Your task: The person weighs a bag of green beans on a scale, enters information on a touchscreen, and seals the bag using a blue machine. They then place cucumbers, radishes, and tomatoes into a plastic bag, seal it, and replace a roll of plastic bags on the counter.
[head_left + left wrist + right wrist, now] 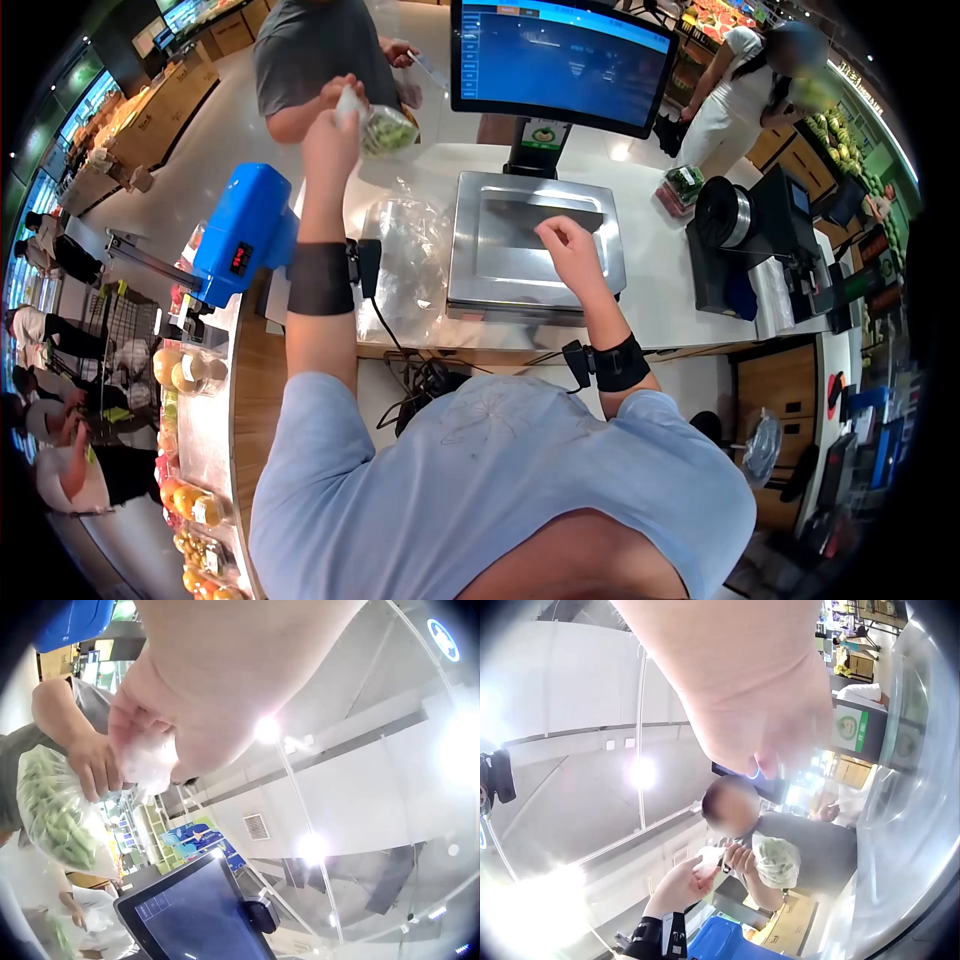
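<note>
My left hand (331,135) reaches out at the upper left and grips the gathered top of a clear plastic bag (388,132) of green vegetables. In the left wrist view, my left hand (176,712) has its fingers curled round the white bunched plastic (148,761); the other person's hand (94,761) is beside it, near the bag of green pods (56,814). My right hand (573,255) is above the metal scale (520,240), its fingers loosely curled with nothing visible in them. The right wrist view shows my right hand (780,727) large and blurred.
A monitor (560,62) stands behind the scale. Clear plastic bags (405,250) lie left of it, near a blue device (240,235). On the right are packed produce (682,188) and a black printer-like machine (765,240). A person in grey (320,60) stands across the counter.
</note>
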A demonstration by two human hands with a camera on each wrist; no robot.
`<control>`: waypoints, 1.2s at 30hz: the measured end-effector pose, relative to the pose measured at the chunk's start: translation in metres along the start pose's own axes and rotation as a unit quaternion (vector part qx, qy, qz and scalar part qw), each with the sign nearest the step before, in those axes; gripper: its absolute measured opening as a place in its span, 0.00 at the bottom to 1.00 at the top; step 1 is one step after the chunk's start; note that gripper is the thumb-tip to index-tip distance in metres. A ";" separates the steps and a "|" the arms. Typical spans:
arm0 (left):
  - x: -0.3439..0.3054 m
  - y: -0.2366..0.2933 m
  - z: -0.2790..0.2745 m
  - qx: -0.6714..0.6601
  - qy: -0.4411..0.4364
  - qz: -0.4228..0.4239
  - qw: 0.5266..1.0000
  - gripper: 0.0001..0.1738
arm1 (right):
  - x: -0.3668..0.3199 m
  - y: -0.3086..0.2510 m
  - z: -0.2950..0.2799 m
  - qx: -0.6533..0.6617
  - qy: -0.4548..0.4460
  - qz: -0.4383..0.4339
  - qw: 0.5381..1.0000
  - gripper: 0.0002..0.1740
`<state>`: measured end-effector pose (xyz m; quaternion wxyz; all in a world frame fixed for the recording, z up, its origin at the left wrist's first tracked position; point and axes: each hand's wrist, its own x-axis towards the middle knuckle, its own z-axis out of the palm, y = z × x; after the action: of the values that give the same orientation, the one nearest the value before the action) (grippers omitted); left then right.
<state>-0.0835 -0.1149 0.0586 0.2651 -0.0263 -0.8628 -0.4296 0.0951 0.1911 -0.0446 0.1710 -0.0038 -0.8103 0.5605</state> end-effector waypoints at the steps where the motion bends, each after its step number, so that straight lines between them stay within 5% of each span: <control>1: -0.013 0.002 0.000 -0.013 -0.010 0.005 1.000 0.19 | -0.002 0.001 -0.002 0.013 -0.017 0.019 1.000 0.09; 5: -0.088 0.025 0.016 -0.023 -0.172 0.031 0.984 0.18 | -0.012 0.006 -0.015 -0.002 -0.129 0.064 0.990 0.07; 6: -0.112 0.040 0.021 -0.099 -0.294 -0.039 0.950 0.20 | -0.017 -0.001 -0.017 -0.005 -0.134 0.062 0.989 0.07; 8: -0.153 0.053 0.030 -0.120 -0.425 0.021 0.897 0.19 | -0.025 -0.014 -0.022 0.008 -0.237 0.081 0.968 0.07; 10: -0.175 0.059 0.037 -0.133 -0.480 0.025 0.867 0.20 | -0.031 -0.009 -0.023 0.000 -0.283 0.071 0.956 0.07; 12: -0.187 0.067 0.035 -0.157 -0.606 -0.013 0.780 0.20 | -0.039 -0.011 -0.025 0.042 -0.346 0.105 0.932 0.06; 21: -0.228 0.004 0.067 -0.239 -0.666 -0.010 0.707 0.17 | -0.063 0.001 -0.010 0.034 -0.431 0.127 0.893 0.09; 23: -0.203 -0.001 0.046 -0.210 -0.620 -0.035 0.755 0.18 | -0.065 -0.003 -0.007 0.033 -0.420 0.149 0.895 0.09; 25: -0.177 -0.032 0.058 -0.071 -0.360 -0.009 0.930 0.19 | -0.064 -0.007 -0.005 0.017 -0.404 0.164 0.900 0.11; 26: -0.150 -0.025 0.049 -0.093 -0.290 -0.090 0.948 0.25 | -0.064 -0.008 -0.005 0.025 -0.400 0.169 0.901 0.11; 28: -0.116 -0.036 0.060 0.009 -0.058 -0.029 0.998 0.31 | -0.066 -0.007 -0.005 0.031 -0.383 0.158 0.910 0.11; 30: -0.093 -0.044 0.086 0.107 0.049 0.024 0.993 0.39 | -0.069 -0.003 -0.005 0.042 -0.378 0.161 0.911 0.11; 34: -0.061 -0.030 0.122 0.111 0.022 -0.015 0.993 0.41 | -0.075 -0.002 -0.011 0.053 -0.350 0.157 0.922 0.12; 36: -0.045 -0.030 0.138 0.059 -0.124 -0.089 0.986 0.43 | -0.078 0.003 -0.017 0.074 -0.349 0.161 0.920 0.12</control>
<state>-0.1127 -0.0217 -0.0528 0.1172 0.0135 -0.9120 -0.3929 0.1725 0.1918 -0.0633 -0.2155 0.0739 -0.7630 0.6049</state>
